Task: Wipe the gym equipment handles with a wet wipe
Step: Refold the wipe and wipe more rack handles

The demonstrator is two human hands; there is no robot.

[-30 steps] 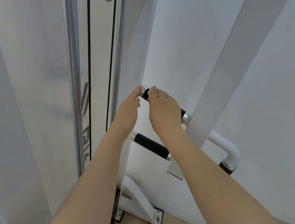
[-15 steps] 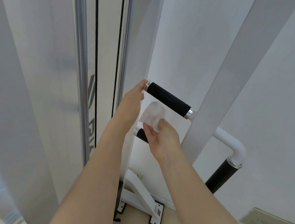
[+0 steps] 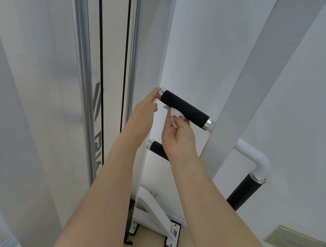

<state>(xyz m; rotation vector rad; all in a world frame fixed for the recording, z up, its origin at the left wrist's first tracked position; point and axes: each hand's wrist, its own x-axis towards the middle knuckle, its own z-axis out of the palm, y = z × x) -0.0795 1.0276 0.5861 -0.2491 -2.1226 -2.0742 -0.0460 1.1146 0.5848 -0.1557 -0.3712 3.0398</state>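
Note:
A black foam upper handle with chrome end caps juts left from a white upright post. My right hand holds a crumpled white wet wipe against the underside of that handle, near its middle. My left hand has its fingertips on the handle's free chrome end. A second black lower handle sits below, mostly hidden behind my right hand. A third black grip hangs from a white curved tube at the right.
A chrome guide rod and black cables run vertically at the left. The machine's white base foot rests on the floor below. A white wall stands behind. A beige plate lies at the lower right.
My right hand came off the top of the upper handle, dropped below it with the wipe, then rose again and now presses the wipe to its underside. My left hand stayed at the end.

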